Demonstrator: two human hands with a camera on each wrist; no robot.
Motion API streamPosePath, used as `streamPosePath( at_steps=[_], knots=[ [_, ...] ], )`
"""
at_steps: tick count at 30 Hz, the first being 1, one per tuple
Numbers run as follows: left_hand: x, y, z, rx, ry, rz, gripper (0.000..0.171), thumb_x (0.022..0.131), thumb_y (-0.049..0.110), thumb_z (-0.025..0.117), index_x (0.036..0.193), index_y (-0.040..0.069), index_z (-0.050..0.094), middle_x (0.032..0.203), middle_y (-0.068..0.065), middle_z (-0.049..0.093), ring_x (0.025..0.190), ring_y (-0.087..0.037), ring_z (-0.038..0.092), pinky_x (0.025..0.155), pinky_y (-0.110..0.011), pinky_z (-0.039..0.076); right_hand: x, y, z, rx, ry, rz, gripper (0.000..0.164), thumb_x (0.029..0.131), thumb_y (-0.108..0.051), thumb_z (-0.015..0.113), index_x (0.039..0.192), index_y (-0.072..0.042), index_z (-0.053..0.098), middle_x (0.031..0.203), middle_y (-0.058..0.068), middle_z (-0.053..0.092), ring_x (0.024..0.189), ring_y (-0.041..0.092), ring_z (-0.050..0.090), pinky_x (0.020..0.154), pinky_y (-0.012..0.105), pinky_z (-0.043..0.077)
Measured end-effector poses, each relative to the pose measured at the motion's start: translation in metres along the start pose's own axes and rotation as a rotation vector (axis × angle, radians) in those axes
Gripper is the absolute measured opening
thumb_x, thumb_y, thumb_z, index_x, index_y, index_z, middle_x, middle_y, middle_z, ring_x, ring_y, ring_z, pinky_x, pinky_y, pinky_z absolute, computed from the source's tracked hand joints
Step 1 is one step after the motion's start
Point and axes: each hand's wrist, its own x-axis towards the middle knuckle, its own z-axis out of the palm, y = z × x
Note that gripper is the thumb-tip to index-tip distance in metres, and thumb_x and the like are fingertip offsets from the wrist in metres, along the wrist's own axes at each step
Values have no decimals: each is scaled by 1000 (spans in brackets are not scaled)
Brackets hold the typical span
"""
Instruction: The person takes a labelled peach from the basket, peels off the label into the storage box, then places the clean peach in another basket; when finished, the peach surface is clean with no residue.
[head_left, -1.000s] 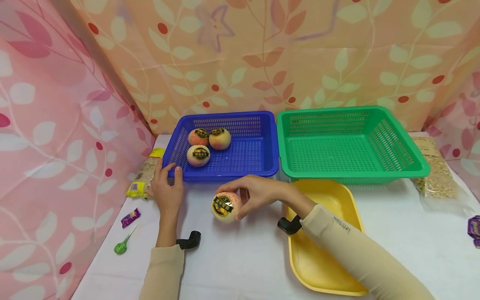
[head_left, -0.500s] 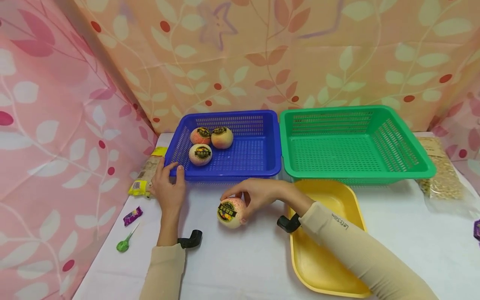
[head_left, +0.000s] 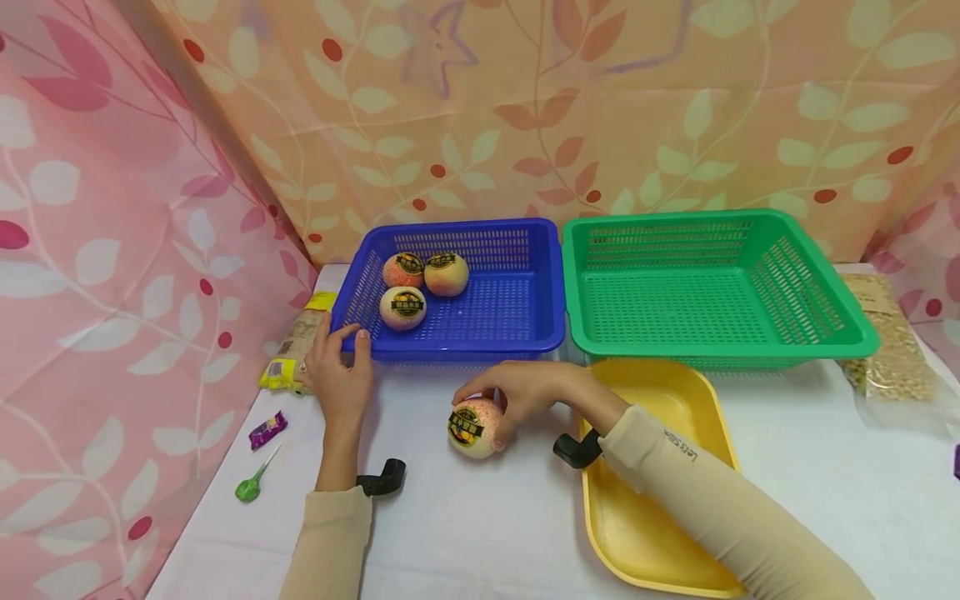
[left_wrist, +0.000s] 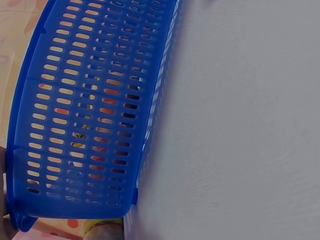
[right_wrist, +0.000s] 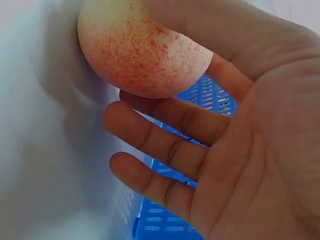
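In the head view, my right hand [head_left: 525, 393] holds a pale peach [head_left: 474, 433] with red speckles and a black-and-gold label, low over the white table in front of the blue basket [head_left: 480, 347]. The right wrist view shows thumb and forefinger about the peach [right_wrist: 132, 50], the other fingers spread below it. Whether the peach touches the table cannot be told. My left hand [head_left: 341, 379] grips the blue basket's near left corner, fingers over the rim; in the left wrist view only bits of fingers show. Three similar peaches [head_left: 402, 308] lie at the basket's left side.
Right of the blue basket stands a green basket [head_left: 720, 346]. A yellow tray [head_left: 637, 533] lies under my right forearm. Bags of dry goods [head_left: 892, 350] sit at far right and left. A purple-wrapped sweet [head_left: 267, 431] and green lollipop [head_left: 248, 489] lie left.
My right hand has carried the peach a little to the right and lower, and the peach has turned slightly. The left hand stays on the basket corner. The head view shifted slightly.
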Motion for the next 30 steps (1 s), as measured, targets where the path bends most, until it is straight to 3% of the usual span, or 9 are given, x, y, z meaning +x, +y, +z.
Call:
streamPosePath(
  at_steps=[5, 9, 13, 16, 20, 23, 25, 30],
  knots=[
    [-1, 2, 1, 25, 11, 24, 37, 100, 37, 60, 121, 9, 71, 162, -11, 42, 148, -44, 31, 115, -70, 10, -4, -2, -4, -58, 15, 31, 75, 75, -22, 91, 143, -22, 59, 131, -8, 66, 104, 12, 58, 94, 30, 50],
    [-5, 6, 0, 58, 96, 109, 36, 97, 37, 63, 117, 8, 71, 158, -14, 45, 150, -41, 26, 115, -67, 11, -6, -5, -6, -122, 20, 38, 76, 74, -22, 91, 144, -20, 59, 133, -5, 67, 106, 11, 57, 96, 29, 48],
    [-8, 15, -2, -18, 211, 288, 33, 95, 36, 65, 105, 5, 73, 128, -17, 62, 131, -35, 45, 111, -56, 23, -6, -7, -6, -139, 19, 33, 77, 74, -21, 91, 143, -18, 59, 132, -4, 67, 108, 12, 58, 98, 29, 47],
    [-10, 26, -5, -133, 197, 474, 28, 94, 30, 66, 92, 2, 74, 96, -16, 69, 99, -31, 59, 96, -41, 38, -7, -9, -6, -154, 21, 29, 77, 73, -19, 91, 143, -17, 59, 134, -3, 67, 112, 13, 59, 103, 30, 47],
    [-21, 33, -5, -227, -16, 664, 21, 91, 24, 68, 85, 5, 74, 74, -8, 70, 68, -20, 61, 71, -29, 46, -8, -10, -7, -187, 32, 30, 77, 73, -20, 91, 143, -16, 59, 137, -1, 66, 120, 16, 59, 109, 34, 45],
    [-32, 30, -4, -239, -246, 680, 15, 90, 24, 71, 88, 9, 74, 74, -2, 70, 64, -12, 60, 62, -27, 49, -9, -10, -7, -206, 39, 36, 76, 73, -21, 91, 142, -17, 59, 136, -1, 65, 122, 17, 58, 108, 34, 45],
    [-39, 26, -3, -233, -424, 613, 15, 92, 24, 70, 95, 10, 75, 75, 0, 70, 62, -9, 59, 57, -27, 50, -9, -11, -7, -216, 40, 37, 76, 73, -22, 91, 142, -18, 60, 134, -2, 66, 121, 17, 57, 107, 33, 45],
    [-47, 15, -1, -203, -906, 344, 25, 98, 31, 64, 116, 16, 72, 86, -2, 72, 59, -12, 60, 52, -26, 48, -8, -11, -7, -220, 41, 17, 74, 73, -21, 91, 141, -18, 61, 125, -4, 68, 113, 15, 58, 100, 29, 45]
  ],
)
